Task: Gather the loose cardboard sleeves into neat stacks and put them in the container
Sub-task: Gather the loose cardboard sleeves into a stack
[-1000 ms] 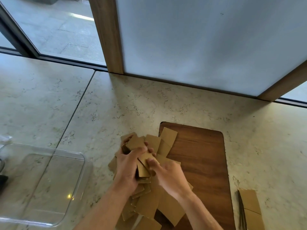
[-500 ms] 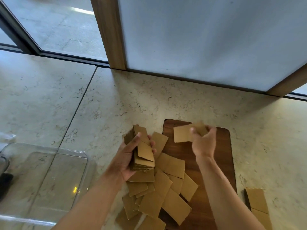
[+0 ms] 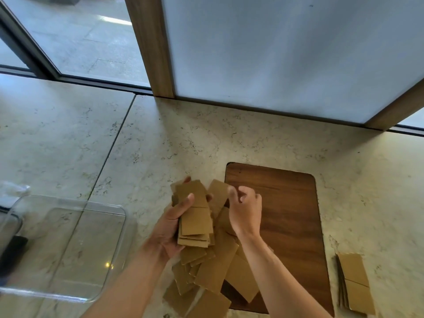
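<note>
My left hand [image 3: 168, 228] grips a stack of brown cardboard sleeves [image 3: 195, 216], held on edge above the pile with the thumb across its face. My right hand [image 3: 246, 210] hovers just right of the stack with its fingers curled, and I see nothing in them; the fingertips are beside a loose sleeve [image 3: 218, 195]. Several loose sleeves [image 3: 218, 267] lie fanned out below both hands, partly on the wooden board [image 3: 286, 214]. The clear plastic container [image 3: 103, 204] sits at the left with no sleeves in it.
A small neat stack of sleeves [image 3: 353, 281] lies on the stone counter [image 3: 183, 145] right of the board. A frosted panel in a wooden frame [image 3: 151, 53] stands at the back. A dark object [image 3: 11, 251] sits at the far left edge.
My right hand carried one sleeve from above the board back to the left, and that sleeve now lies on the stack in my left hand. The left hand stayed roughly in place.
</note>
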Demonstrator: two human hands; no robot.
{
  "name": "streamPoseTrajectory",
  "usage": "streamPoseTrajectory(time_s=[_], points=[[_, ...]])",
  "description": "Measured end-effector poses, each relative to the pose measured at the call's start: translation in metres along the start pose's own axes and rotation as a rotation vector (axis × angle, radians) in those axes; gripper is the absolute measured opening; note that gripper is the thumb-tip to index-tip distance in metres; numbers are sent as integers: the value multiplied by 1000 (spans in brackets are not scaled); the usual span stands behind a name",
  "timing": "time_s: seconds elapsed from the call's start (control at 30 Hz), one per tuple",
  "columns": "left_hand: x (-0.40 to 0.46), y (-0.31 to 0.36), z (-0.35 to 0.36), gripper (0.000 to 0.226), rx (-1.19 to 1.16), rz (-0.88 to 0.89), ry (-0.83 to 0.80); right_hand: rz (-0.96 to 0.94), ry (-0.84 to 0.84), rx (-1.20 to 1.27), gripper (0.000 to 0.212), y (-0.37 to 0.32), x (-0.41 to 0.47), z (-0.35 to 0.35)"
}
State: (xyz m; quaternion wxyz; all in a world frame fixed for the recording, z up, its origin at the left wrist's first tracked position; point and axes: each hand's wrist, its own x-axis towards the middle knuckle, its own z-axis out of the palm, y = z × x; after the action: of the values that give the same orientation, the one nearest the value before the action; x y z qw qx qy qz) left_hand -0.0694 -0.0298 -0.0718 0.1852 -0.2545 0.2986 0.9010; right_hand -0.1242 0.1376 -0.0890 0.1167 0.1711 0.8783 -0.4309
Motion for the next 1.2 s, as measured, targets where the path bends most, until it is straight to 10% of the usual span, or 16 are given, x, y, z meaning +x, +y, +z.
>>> streamPoseTrajectory(time_s=[0.07, 0.23, 0.4, 0.5, 0.63, 0.77, 0.83, 0.93, 1.2], points=[[-8, 6, -10, 79, -3, 27, 15, -47, -119, -367, 77, 7, -1, 13], [-24, 16, -21, 74, 0, 80, -37, -18, -10, 18, 29, 5, 16, 11], [-27, 12, -24, 61, -86, 160, 38, -50, -68, -381, 74, -3, 16, 15], [-26, 10, -25, 61, -130, 144, 64, -106, -79, -450, 66, -14, 10, 28], [-25, 12, -27, 60, -125, 132, 126, -108, -134, -229, 40, -26, 13, 27], [-20, 15, -29, 50, -40, 203, 211, 30, 169, 221, 23, -38, 10, -3], [-17, 13, -26, 54, 31, 225, 221, 21, 10, 297, 13, -41, -11, 0], [-16, 5, -25, 69, 176, 240, 282, -222, -286, 62, 19, -35, -51, 28], [-39, 2, -60, 66, 37, 307, 387, -367, -311, -613, 68, -26, -28, 54]])
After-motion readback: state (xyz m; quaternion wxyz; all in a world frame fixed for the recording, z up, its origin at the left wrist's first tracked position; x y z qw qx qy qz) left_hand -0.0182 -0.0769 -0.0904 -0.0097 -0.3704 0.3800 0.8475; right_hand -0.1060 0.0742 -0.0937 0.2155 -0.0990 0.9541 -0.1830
